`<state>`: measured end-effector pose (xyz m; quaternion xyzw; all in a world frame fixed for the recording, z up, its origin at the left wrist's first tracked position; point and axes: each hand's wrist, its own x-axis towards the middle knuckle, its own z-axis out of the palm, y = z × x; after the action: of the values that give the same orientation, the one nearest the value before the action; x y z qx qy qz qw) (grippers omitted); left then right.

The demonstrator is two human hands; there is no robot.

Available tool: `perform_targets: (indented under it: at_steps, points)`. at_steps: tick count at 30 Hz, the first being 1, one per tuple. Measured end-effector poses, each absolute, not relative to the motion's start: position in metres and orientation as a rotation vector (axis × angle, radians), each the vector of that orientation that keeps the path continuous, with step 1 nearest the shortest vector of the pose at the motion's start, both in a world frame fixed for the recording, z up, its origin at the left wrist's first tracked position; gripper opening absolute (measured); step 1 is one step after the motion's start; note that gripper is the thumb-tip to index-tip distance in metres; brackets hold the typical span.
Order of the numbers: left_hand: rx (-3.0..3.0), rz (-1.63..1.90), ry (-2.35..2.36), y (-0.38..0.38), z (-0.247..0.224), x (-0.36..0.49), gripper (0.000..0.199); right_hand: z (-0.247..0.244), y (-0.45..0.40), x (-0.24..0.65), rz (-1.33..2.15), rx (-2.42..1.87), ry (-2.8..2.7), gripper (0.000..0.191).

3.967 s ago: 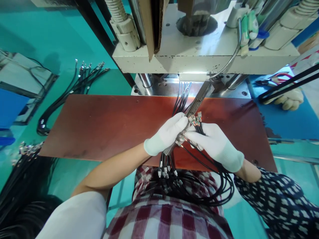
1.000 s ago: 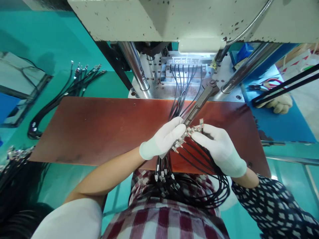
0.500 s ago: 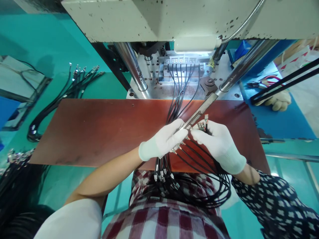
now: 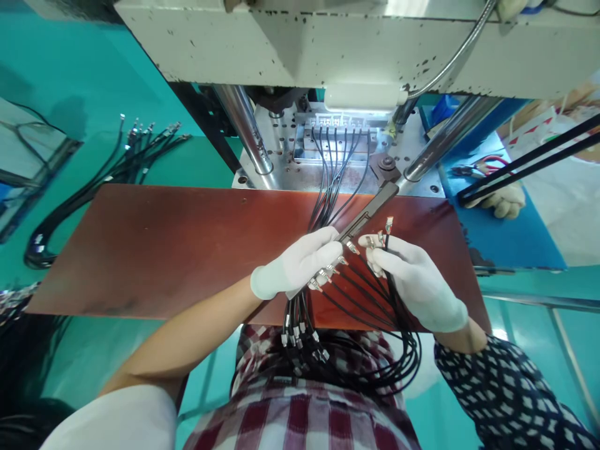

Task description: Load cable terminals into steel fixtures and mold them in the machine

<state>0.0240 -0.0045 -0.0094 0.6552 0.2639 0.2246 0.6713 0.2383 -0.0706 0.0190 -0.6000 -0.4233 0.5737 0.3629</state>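
My gloved left hand (image 4: 307, 259) is closed around a long grey metal bar (image 4: 370, 215), held slanting up to the right over the brown board. Several cable connectors (image 4: 344, 260) sit along the bar's lower edge, their black cables running down to the right. In my gloved right hand (image 4: 417, 275), just right of the bar, are a few loose cables with metal connector ends (image 4: 389, 225) sticking up between thumb and fingers. Another bundle of black cables (image 4: 323, 209) passes from the machine's fixture (image 4: 332, 147) under my left hand. Cable ends (image 4: 300, 334) hang at the board's front edge.
A brown board (image 4: 187, 250) spans in front of the press, whose metal posts (image 4: 244, 131) flank the fixture. More black cables (image 4: 94, 194) lie at the left. Pliers (image 4: 482, 167) and a work glove (image 4: 504, 200) rest on the blue surface (image 4: 525, 240) at right.
My right hand has drawn slightly away from the bar, and a connector now shows on the bar's edge where the fingers were. The left hand keeps its hold; the whole view has shifted a little.
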Motion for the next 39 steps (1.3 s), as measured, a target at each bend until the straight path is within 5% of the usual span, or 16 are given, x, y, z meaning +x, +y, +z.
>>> perform_targets:
  at_steps: [6,13,21,32,39]
  points:
    - [1.452,0.476,0.586,-0.003,-0.008,0.024,0.038,0.005,-0.062,0.245,1.816,-1.24,-0.797,0.034]
    - [1.454,0.456,0.583,-0.002,-0.008,0.024,0.038,0.026,-0.062,0.223,1.202,-1.606,-1.104,0.022]
    - [1.635,0.443,0.654,-0.011,-0.008,0.025,0.033,0.029,-0.065,0.21,1.056,-1.702,-1.164,0.022]
    - [1.531,0.473,0.616,-0.007,-0.008,0.025,0.036,0.021,-0.075,0.222,1.025,-1.609,-1.01,0.023]
    - [1.533,0.466,0.604,-0.003,-0.007,0.024,0.038,0.012,-0.069,0.23,1.303,-1.455,-0.873,0.024]
